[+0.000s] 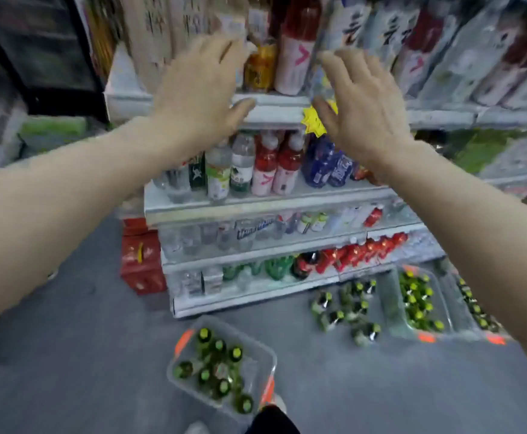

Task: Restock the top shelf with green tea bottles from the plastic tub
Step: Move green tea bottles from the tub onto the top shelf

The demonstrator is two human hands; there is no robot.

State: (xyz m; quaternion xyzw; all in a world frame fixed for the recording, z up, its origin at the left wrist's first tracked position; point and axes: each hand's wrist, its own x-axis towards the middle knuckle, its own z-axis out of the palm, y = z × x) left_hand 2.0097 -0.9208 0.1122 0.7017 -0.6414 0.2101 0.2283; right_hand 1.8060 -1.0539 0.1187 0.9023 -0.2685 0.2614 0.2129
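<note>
1. Here, both bare forearms reach up toward the top shelf (pixel 274 111), with the hands level with its front edge.
2. The left hand (pixel 199 89) has its grip apart: the fingers are straight and spread and hold nothing. It lies in front of the tall pale bottles at the shelf's left part; motion blur hides whether it touches them.
3. The right hand (pixel 359 111) also has its grip apart, with straight fingers and nothing held. It hovers over the shelf edge just beside a yellow star-shaped tag (pixel 313 120).
4. Between the two hands stand an amber bottle (pixel 260 67) and a red bottle with a pink label (pixel 296 51), both upright on the top shelf.
5. The green tea bottles (pixel 218 368) stand upright, caps up, in the plastic tub (pixel 174 368), which sits on the grey floor (pixel 68 339) below the hands and has orange handles.
6. A second clear tub (pixel 393 308) with more green-capped bottles sits to the right by the lowest shelf, and loose green-capped bottles (pixel 346 311) stand on the floor between the two tubs.
7. On the shelf below the top one stand red bottles (pixel 274 164) and blue bottles (pixel 324 164); red cartons (pixel 140 261) are stacked on the floor at the unit's left end
</note>
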